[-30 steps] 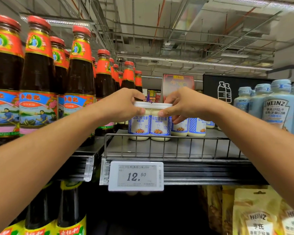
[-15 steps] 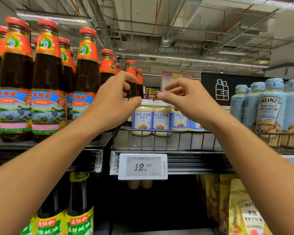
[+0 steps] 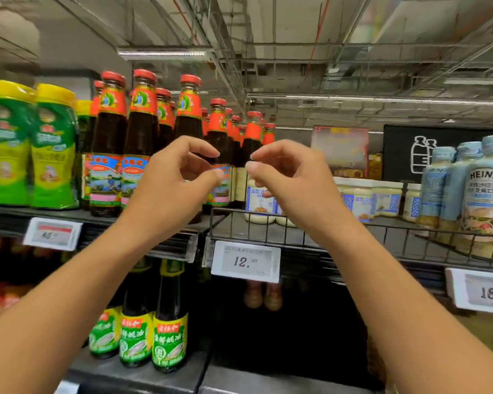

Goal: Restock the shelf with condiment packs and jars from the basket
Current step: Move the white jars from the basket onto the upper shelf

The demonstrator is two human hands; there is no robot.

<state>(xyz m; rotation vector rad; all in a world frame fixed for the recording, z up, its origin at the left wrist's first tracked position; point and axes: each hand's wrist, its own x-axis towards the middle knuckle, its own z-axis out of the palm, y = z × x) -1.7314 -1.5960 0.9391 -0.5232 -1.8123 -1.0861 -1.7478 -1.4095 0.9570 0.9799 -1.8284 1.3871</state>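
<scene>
Small white salad-dressing jars (image 3: 258, 198) with blue labels stand on the wire-fronted shelf (image 3: 268, 233), partly hidden behind my right hand. More of the same jars (image 3: 357, 199) sit in a row to the right. My left hand (image 3: 171, 184) and my right hand (image 3: 292, 182) hover side by side in front of the jars, a little above them. The fingers of both are loosely curled toward each other and hold nothing. The basket is out of view.
Tall dark sauce bottles (image 3: 108, 155) with red caps crowd the shelf at left, beside green-and-yellow packs (image 3: 52, 149). Pale blue Heinz bottles (image 3: 485, 194) stand at right. A price tag (image 3: 245, 261) reading 12.50 hangs below the jars. Green-labelled bottles (image 3: 168, 322) fill the lower shelf.
Both hands have let go of the two jars they gripped by the lids and have drawn back toward me. The jars stay on the shelf. The view has shifted left.
</scene>
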